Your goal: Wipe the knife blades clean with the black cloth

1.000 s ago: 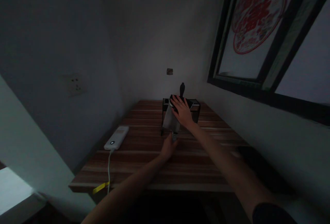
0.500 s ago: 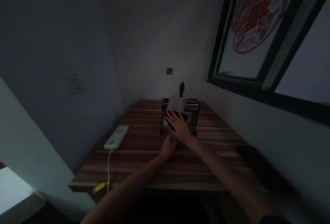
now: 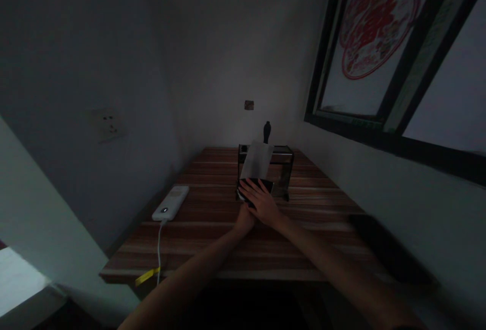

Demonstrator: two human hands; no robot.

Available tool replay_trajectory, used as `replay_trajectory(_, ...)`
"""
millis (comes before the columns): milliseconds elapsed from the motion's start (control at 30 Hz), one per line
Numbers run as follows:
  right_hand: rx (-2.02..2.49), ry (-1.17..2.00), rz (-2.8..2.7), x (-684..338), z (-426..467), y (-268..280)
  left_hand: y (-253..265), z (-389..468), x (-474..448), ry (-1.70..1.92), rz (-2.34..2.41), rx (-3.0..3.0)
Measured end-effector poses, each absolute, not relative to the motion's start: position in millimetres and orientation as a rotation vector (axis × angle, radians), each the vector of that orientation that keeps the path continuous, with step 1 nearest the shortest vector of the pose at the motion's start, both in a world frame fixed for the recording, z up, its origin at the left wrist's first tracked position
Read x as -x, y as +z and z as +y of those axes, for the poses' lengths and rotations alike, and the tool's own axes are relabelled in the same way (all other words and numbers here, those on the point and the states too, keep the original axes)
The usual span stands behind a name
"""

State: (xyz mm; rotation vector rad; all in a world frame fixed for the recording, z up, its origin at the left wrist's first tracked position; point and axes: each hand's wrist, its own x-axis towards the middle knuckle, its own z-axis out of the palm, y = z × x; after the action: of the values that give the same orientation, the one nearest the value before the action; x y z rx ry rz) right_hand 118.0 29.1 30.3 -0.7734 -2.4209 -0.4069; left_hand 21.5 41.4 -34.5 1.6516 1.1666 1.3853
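Observation:
A wide, pale flat blade, apparently a kitchen cleaver (image 3: pixel 257 162), slants upward in front of a dark knife rack (image 3: pixel 281 154). My left hand (image 3: pixel 244 219) is closed at its lower end, where the handle is hidden by the hands. Over the lower part of the blade lies a black cloth (image 3: pixel 266 185). My right hand (image 3: pixel 262 203) presses on this cloth with its fingers spread across it. Another knife with a black handle (image 3: pixel 267 132) stands upright in the rack behind.
On the striped wooden table (image 3: pixel 212 208), a white power bank (image 3: pixel 171 202) lies at the left, its white cable (image 3: pixel 159 254) with a yellow tag (image 3: pixel 147 276) hanging over the front edge. A long black object (image 3: pixel 391 249) rests along the right wall. A framed window (image 3: pixel 353 117) is above.
My right hand and the black cloth have slid down the blade toward me, baring more of its pale surface. The left hand has shifted slightly left and nearer.

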Motion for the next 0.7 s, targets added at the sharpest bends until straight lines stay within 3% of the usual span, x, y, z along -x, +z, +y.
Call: replay_trajectory(700,0.841,-0.538,-2.29,-127,69,78,-22,32,-14,1.317,1.166,-1.792)
